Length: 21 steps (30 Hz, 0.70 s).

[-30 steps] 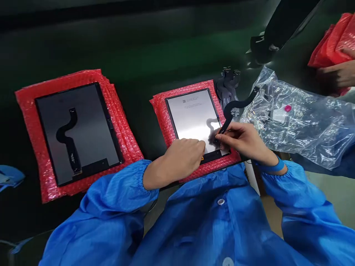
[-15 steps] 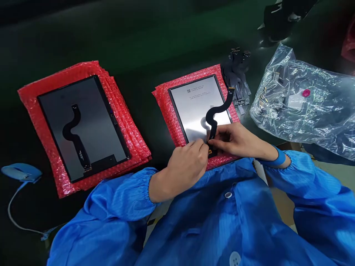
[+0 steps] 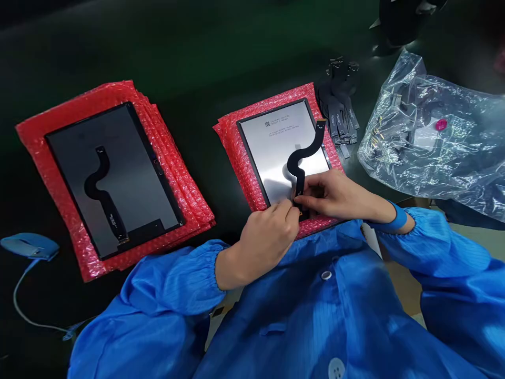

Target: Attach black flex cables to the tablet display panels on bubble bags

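A display panel (image 3: 272,152) with a silvery back lies on red bubble wrap (image 3: 232,142) in front of me. Over its near edge stands a black, S-curved flex cable (image 3: 294,163), its far end raised toward the panel's right side. My right hand (image 3: 335,195) pinches the cable's near end between thumb and fingers. Close against it, my left hand (image 3: 270,237) is closed at the panel's near edge. Its fingertips are bunched at the cable's end, and whatever lies between them is hidden.
Left, a second panel (image 3: 118,158) bearing a similar cable lies on stacked red bubble-wrap sleeves (image 3: 185,195). More flex cables (image 3: 339,113) are piled behind the right panel. A clear plastic bag (image 3: 442,152) with parts sits far right. A blue strap with a cord (image 3: 29,246) lies at left.
The view has shifted slightly. The flex cable's raised end has swung a little to the left, and both hands stay at its near end.
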Each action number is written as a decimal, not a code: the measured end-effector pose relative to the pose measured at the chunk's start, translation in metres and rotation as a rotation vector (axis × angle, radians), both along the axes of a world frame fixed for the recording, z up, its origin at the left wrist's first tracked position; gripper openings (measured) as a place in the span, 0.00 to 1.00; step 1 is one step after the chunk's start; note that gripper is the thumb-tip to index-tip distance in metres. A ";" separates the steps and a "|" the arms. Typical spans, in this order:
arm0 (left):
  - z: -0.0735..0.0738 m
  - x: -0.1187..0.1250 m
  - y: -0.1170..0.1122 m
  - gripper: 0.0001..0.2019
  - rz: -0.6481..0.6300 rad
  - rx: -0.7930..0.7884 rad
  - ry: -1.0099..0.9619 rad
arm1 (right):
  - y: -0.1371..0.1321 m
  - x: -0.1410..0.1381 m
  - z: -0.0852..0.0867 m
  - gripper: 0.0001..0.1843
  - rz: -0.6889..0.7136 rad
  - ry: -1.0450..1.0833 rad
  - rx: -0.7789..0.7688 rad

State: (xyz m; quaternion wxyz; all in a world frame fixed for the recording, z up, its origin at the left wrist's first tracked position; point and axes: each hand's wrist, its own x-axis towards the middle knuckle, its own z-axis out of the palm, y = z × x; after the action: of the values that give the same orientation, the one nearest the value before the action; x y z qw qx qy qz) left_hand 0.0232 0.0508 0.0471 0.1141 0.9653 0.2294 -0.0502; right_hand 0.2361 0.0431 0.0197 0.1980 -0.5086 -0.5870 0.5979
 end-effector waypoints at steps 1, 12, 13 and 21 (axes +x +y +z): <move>-0.001 -0.001 -0.002 0.05 -0.008 0.024 -0.007 | 0.000 0.000 0.000 0.13 0.004 -0.004 -0.006; 0.009 -0.004 -0.026 0.14 -0.067 0.206 -0.080 | 0.005 0.002 0.005 0.12 0.058 -0.017 -0.012; 0.008 -0.004 -0.028 0.14 -0.063 0.214 -0.079 | 0.006 0.002 0.006 0.12 0.056 -0.016 -0.012; 0.005 0.000 -0.032 0.14 -0.060 0.253 -0.081 | 0.006 0.005 0.010 0.12 0.056 -0.034 -0.010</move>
State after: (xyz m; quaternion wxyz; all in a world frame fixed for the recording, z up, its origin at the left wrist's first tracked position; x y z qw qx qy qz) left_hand 0.0233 0.0193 0.0520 -0.0012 0.9797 0.2000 0.0146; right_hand 0.2406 0.0495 0.0294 0.1687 -0.5029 -0.6015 0.5974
